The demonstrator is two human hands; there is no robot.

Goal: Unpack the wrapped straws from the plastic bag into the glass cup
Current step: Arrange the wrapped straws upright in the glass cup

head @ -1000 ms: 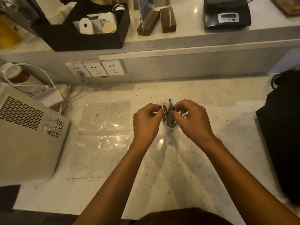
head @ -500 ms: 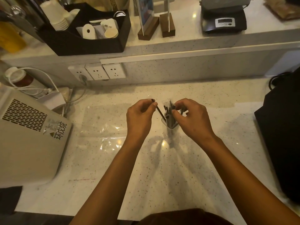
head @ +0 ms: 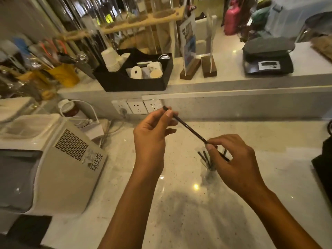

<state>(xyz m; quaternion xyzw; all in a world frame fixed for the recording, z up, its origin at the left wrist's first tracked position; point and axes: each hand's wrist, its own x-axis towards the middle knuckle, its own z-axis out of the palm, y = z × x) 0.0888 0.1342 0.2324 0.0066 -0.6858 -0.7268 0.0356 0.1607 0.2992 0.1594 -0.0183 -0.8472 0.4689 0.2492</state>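
I hold one dark wrapped straw (head: 188, 127) slanted above the counter. My left hand (head: 150, 137) pinches its upper end between thumb and fingertips. My right hand (head: 233, 162) pinches its lower part, right over the glass cup (head: 203, 163). The cup stands on the white speckled counter (head: 179, 203) and holds several more dark straws (head: 204, 156), partly hidden behind my right fingers. I cannot make out the plastic bag in this view.
A white machine (head: 53, 159) fills the left side. Wall sockets (head: 136, 106) sit behind my left hand. On the raised ledge are a black organiser with paper cups (head: 134, 81), two wooden sign stands (head: 208, 69) and a black scale (head: 267, 65). A dark object (head: 324, 164) occupies the right edge.
My left hand has drawn one straw up and to the left, away from the bundle in the cup. My right hand now pinches that straw's lower part. The view has tilted upward.
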